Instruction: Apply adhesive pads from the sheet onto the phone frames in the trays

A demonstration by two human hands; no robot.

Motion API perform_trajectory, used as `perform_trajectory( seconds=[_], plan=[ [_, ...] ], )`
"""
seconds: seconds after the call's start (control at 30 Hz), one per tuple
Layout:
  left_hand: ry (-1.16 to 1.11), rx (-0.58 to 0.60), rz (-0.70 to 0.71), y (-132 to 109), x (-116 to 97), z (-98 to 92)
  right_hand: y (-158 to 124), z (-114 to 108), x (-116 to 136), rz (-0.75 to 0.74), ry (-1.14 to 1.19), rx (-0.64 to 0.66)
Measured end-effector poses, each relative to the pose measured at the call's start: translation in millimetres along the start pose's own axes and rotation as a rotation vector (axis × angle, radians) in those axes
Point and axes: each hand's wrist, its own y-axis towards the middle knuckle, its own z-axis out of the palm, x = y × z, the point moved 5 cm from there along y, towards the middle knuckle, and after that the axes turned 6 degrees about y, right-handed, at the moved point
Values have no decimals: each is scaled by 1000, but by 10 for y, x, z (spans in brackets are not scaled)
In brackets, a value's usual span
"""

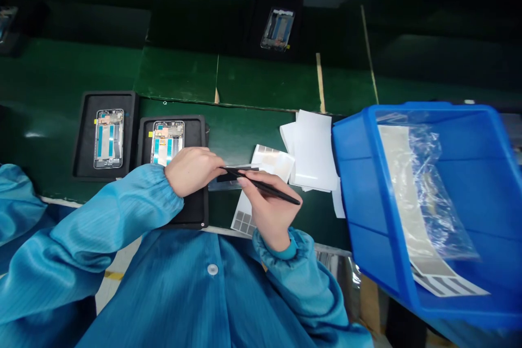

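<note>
My left hand (191, 169) is closed in a pinch on a small black strip (237, 174), held just above the green table. My right hand (267, 206) grips black tweezers (265, 187) whose tip meets the strip at my left fingertips. Under both hands lies a sheet of grey sticker pads (255, 196). A black tray (191, 174) holding a phone frame (167, 142) sits partly under my left wrist. Both arms wear blue sleeves.
A second black tray (84, 136) with a phone frame (108, 138) lies to the left. White backing sheets (312, 149) are stacked right of my hands. A blue bin (362, 185) with sticker sheets in plastic stands at the right. Another tray (277, 27) rests on the far belt.
</note>
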Motion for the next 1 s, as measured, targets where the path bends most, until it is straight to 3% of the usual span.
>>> perform_trajectory(
  seconds=[0.23, 0.57, 1.0],
  plan=[
    [19, -77, -12, -70, 11, -22, 78, 3, 12, 49, -70, -35],
    [-120, -10, -7, -123, 137, -4, 57, 106, 65, -73, -116, 54],
    [-114, -57, 24, -141, 103, 5, 46, 130, 44, -23, -140, 65]
  ],
)
